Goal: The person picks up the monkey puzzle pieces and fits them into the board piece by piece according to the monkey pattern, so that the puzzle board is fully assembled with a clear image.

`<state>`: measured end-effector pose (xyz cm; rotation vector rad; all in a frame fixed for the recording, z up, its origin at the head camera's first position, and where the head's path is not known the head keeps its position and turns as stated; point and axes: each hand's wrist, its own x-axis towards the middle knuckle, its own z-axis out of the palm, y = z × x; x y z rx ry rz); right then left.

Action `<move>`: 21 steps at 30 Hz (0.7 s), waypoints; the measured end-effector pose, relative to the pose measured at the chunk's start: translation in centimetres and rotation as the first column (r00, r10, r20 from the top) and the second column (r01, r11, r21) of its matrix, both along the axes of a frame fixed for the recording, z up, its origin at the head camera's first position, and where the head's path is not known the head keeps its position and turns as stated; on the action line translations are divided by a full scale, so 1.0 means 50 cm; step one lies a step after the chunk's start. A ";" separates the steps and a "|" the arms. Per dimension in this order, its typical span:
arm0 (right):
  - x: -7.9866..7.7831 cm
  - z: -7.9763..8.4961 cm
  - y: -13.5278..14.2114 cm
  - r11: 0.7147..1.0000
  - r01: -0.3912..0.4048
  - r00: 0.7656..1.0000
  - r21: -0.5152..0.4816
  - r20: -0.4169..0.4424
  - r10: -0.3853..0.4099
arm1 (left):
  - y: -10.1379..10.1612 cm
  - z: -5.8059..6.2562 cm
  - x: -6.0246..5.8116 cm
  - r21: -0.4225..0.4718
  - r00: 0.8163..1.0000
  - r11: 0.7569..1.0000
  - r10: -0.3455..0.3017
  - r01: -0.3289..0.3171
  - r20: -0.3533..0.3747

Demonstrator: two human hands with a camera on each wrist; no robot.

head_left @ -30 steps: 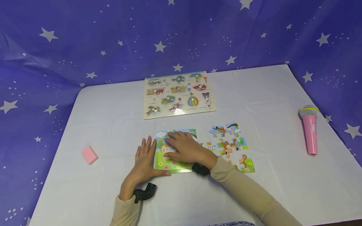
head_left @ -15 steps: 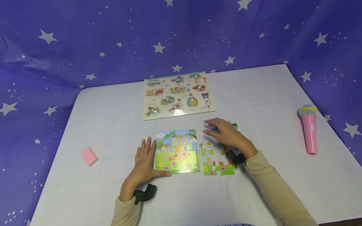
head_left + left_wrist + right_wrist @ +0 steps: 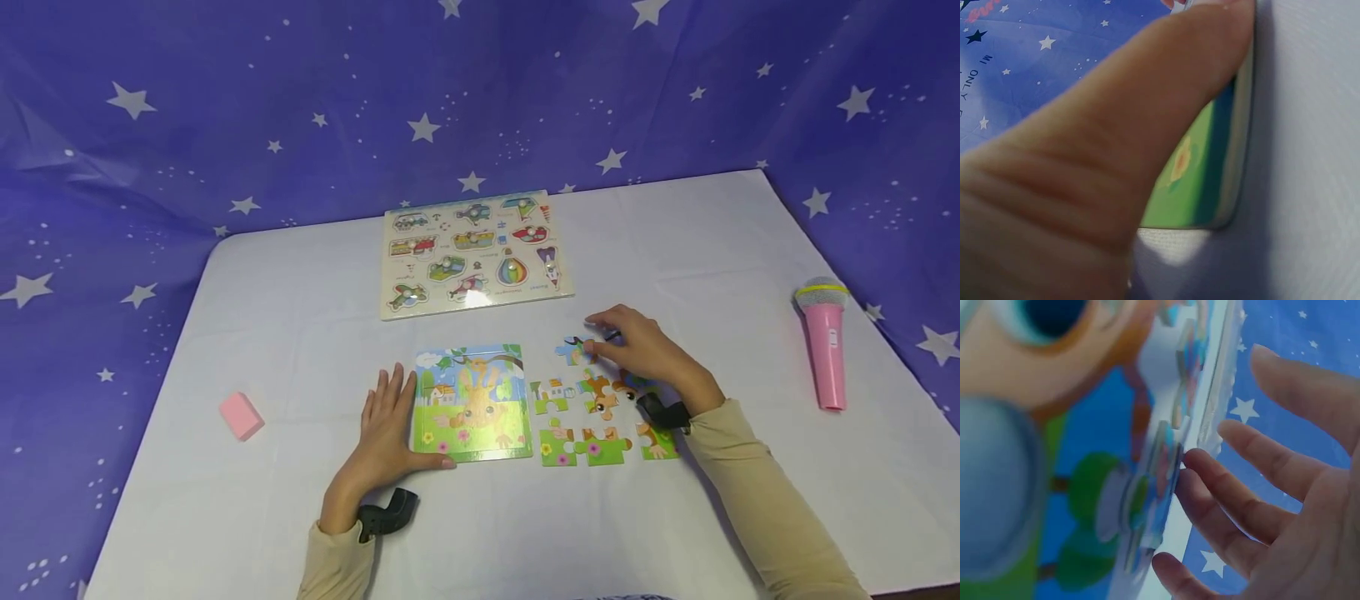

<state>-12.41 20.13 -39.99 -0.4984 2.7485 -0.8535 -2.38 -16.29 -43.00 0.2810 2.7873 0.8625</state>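
Observation:
My left hand [image 3: 384,437] lies along the left side of a square puzzle tray [image 3: 495,455] printed with a bunny-like animal. Its fingers are straight, and the thumb [image 3: 1147,100] runs along the near rim. Loose jigsaw pieces lie right of the tray: a house piece [image 3: 551,400], a flower piece [image 3: 603,452] and several others. Over the far right of them is my right hand [image 3: 648,350], fingers spread and slightly bent. In the right wrist view its fingertips are right at the edge of a piece [image 3: 1160,475]; the thumb stands apart. The hand partly covers a far piece.
A wooden peg puzzle [image 3: 476,254] with vehicle pictures lies at the back. A pink block [image 3: 242,416] sits to the left. Near the right edge of the white-covered table lies a pink toy microphone [image 3: 825,350]. A blue star-patterned cloth [image 3: 300,83] hangs behind.
My right hand has moved right, off the tray, then farther over the loose pieces, uncovering the tray's picture. My left hand has stayed at the tray's side.

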 end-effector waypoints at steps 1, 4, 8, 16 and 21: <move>0.001 -0.001 0.001 1.000 -0.011 1.000 0.017 -0.014 0.011 | 0.000 -0.001 0.000 -0.001 1.000 1.000 -0.001 0.001 0.001; 0.007 -0.003 -0.001 0.998 -0.034 0.998 0.061 -0.048 0.037 | 0.000 -0.003 -0.001 -0.002 1.000 1.000 -0.002 0.002 0.007; 0.014 -0.005 -0.006 0.997 -0.040 0.997 0.073 -0.069 0.045 | 0.000 -0.003 0.000 -0.001 1.000 1.000 -0.001 0.001 0.008; 0.019 -0.008 -0.016 0.999 -0.018 0.998 0.030 -0.054 0.020 | 0.000 0.001 0.001 -0.003 1.000 1.000 0.003 -0.003 0.005; 0.019 -0.009 -0.021 1.000 0.008 0.999 -0.011 -0.039 -0.008 | 0.000 0.002 0.000 -0.007 1.000 1.000 0.003 -0.003 0.008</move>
